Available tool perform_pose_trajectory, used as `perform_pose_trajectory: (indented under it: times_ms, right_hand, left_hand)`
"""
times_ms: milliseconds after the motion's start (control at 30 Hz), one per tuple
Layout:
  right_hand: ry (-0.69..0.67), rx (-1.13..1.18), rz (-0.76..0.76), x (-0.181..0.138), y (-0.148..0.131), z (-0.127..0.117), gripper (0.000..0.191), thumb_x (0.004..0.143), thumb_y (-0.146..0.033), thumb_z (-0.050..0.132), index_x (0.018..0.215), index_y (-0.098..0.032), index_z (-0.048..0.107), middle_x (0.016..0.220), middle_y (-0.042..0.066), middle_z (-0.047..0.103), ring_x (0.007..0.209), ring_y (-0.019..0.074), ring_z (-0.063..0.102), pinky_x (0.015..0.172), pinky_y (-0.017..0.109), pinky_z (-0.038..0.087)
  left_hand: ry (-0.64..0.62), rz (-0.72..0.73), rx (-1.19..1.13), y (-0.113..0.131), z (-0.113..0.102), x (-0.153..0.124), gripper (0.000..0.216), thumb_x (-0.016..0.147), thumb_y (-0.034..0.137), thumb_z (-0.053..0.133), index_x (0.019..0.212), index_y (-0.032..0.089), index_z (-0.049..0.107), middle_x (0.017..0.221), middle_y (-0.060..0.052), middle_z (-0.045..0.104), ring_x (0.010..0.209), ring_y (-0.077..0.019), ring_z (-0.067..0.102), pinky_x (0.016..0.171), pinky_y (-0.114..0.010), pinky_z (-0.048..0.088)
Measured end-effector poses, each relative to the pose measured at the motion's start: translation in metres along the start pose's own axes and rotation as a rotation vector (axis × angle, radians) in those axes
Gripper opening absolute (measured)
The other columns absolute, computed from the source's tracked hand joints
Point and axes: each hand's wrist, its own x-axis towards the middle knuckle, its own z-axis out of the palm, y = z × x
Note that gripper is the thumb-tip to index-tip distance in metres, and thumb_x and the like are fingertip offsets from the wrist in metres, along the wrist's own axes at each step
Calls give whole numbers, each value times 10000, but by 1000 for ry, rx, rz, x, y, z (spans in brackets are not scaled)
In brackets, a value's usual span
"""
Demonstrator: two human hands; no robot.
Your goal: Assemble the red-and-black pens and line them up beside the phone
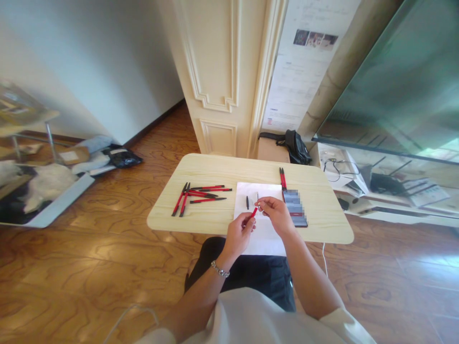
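My left hand is closed round a red pen barrel, its upper end pointing up and to the right. Close to that end, my right hand pinches something too small to make out. Beneath both hands lies a white sheet of paper. A short black pen part rests on the sheet, left of my right fingers. Several red and black pens lie loosely grouped to the left. Two more pens lie side by side above a phone, which is right of the paper.
The light wooden table has rounded corners and stands over my lap. Behind it are a cream panelled door and a black bag. A white cable hangs below the table's right side. Boxes and wrapping lie at far left.
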Motion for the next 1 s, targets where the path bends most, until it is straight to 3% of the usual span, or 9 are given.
perform_pose_trajectory:
  times_ms: [233,500,700,900,1000]
  right_hand:
    - [-52,-391,-190,-6,-19,-9,217,821,-305,557,930,-211,719,959,54,694,882,182,620,761,294,469]
    - [-138,-679,-185,-9,-38,-15,155,814,-256,571,828,-226,722,840,29,710,801,181,635,747,294,469]
    - [-236,-657,-196,-7,-39,-19,155,810,-272,595,838,-244,745,867,24,712,831,178,645,766,285,478]
    - [-323,-533,-159,4,-20,-28,219,792,-349,612,928,-242,747,863,30,707,793,171,635,715,271,478]
    - [-193,-568,-77,22,-3,-32,290,821,-361,548,992,-210,726,778,18,702,705,160,615,652,266,462]
  left_hand:
    - [13,14,55,4,-1,0,320,874,435,520,1034,178,624,804,-44,660,686,-152,623,634,-264,499]
    - [9,54,141,7,-3,-2,271,865,395,542,1021,210,664,858,-54,690,735,-178,631,676,-277,499]
    - [-24,72,175,6,-3,-3,272,877,385,525,1034,212,665,891,-59,692,748,-178,635,687,-277,505]
    - [-55,36,86,0,-2,-3,291,878,407,523,1027,191,650,819,-50,682,726,-166,638,703,-282,512]
    - [-43,4,18,-3,-1,-3,315,869,433,533,1014,175,642,820,-57,686,762,-175,650,742,-295,513]
